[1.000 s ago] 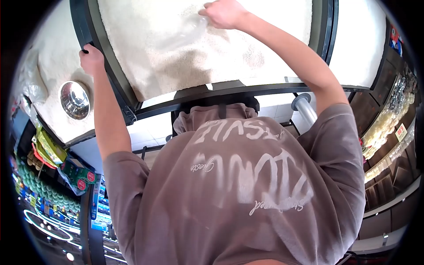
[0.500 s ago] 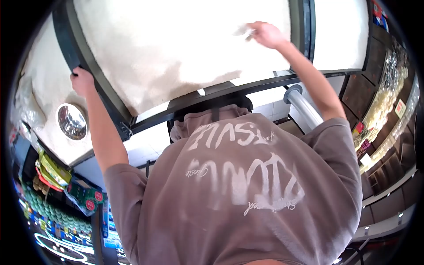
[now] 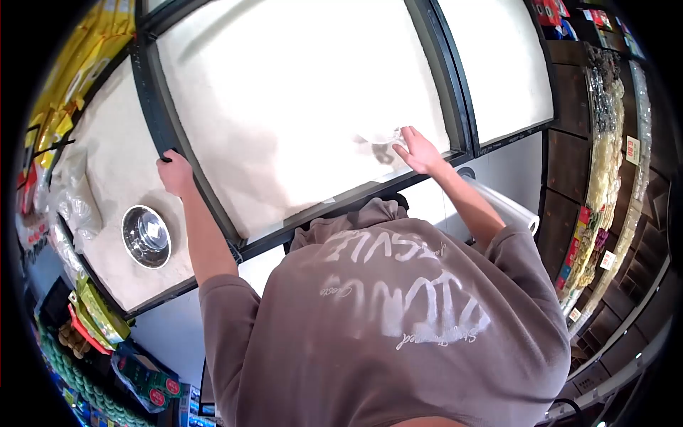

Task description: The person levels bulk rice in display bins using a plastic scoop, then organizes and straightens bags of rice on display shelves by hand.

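Note:
My left hand (image 3: 175,173) is closed on the dark frame bar (image 3: 146,107) that runs along the left side of a wide bin. My right hand (image 3: 421,151) hovers over the near right part of the white contents (image 3: 299,92), which look like rice or a similar fine grain. Between its thumb and fingers is a clear plastic piece (image 3: 391,136), blurred, whose exact kind I cannot make out. A shadow falls on the white surface just below it. In the left compartment, a round metal bowl (image 3: 146,237) rests on the white surface, near my left forearm.
A clear bag (image 3: 77,203) lies in the left compartment. Yellow packages (image 3: 85,57) stand beyond it. To the right are another white-filled compartment (image 3: 498,71) and shelves of bagged goods (image 3: 597,185). A plastic roll (image 3: 501,203) sits beneath my right forearm.
My right hand has come nearer to my body and slightly left, still holding the clear plastic piece. My left hand stays on the frame bar. The whole view has shifted.

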The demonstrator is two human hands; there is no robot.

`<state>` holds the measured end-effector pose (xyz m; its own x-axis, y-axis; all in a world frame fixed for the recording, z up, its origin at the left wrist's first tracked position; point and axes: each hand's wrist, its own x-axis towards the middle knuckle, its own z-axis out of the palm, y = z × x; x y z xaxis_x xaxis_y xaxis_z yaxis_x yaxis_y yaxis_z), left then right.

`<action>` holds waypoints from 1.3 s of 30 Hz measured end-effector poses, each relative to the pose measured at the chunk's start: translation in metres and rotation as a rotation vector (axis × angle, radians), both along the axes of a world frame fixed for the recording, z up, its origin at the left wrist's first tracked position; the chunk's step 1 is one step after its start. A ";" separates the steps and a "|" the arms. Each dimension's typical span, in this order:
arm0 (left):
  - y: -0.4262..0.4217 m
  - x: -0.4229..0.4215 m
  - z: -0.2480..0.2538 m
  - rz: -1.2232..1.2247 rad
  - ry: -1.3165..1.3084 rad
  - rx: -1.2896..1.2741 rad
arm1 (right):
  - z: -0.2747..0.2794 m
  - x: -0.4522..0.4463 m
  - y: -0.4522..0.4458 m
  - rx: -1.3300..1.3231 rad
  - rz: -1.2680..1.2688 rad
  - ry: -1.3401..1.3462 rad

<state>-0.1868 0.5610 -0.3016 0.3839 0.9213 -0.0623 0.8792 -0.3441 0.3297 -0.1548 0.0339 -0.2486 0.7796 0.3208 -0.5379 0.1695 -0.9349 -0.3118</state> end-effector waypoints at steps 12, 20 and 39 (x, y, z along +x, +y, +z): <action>0.015 -0.022 -0.029 -0.282 -0.365 0.195 | -0.043 -0.043 0.091 0.051 0.298 -0.196; -0.085 -0.146 0.002 -0.348 -0.906 -0.494 | -0.050 0.006 -0.004 -0.063 -0.105 -0.091; -0.226 -0.333 -0.059 -0.035 -0.207 -0.964 | -0.067 0.051 0.011 0.136 -0.517 -0.213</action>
